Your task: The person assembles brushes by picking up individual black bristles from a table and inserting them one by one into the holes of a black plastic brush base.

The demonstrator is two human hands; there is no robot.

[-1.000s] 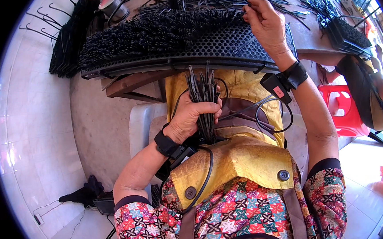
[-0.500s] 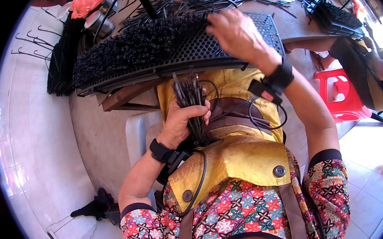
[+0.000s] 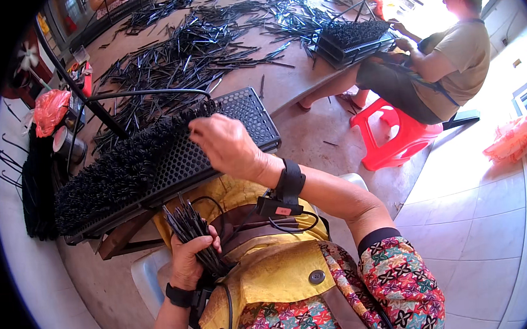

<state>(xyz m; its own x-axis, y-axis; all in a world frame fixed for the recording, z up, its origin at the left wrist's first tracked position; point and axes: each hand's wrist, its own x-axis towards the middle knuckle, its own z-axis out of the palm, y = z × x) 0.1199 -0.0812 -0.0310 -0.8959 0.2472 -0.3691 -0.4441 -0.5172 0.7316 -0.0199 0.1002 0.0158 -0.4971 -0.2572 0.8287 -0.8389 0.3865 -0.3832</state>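
Note:
My left hand (image 3: 187,255) is closed around a bundle of thin black strips (image 3: 188,223), their ends fanning upward above my lap. In front of me lies a long black perforated tray (image 3: 245,118), tilted across the table edge. Dense black looped tufts (image 3: 109,184) fill its left and middle holes, while bare holes show at the right end. My right hand (image 3: 228,144) hovers over the tray at the border of the tufts, fingers bent and pinched together. Whatever sits between those fingertips is hidden. Black bands with small wired boxes are strapped to both my wrists.
Loose black strips (image 3: 196,38) lie heaped across the table. A black stand pole (image 3: 97,109) rises behind the tray. At left are a metal can (image 3: 69,144) and an orange plastic bag (image 3: 52,111). To the right, another person (image 3: 458,59) on a red stool (image 3: 380,135) works at a similar tray (image 3: 353,42).
The view has swung right and up, bringing the other person and more of the table into sight. My left hand keeps the bundle; my right hand stays over the tray near the tufts' edge.

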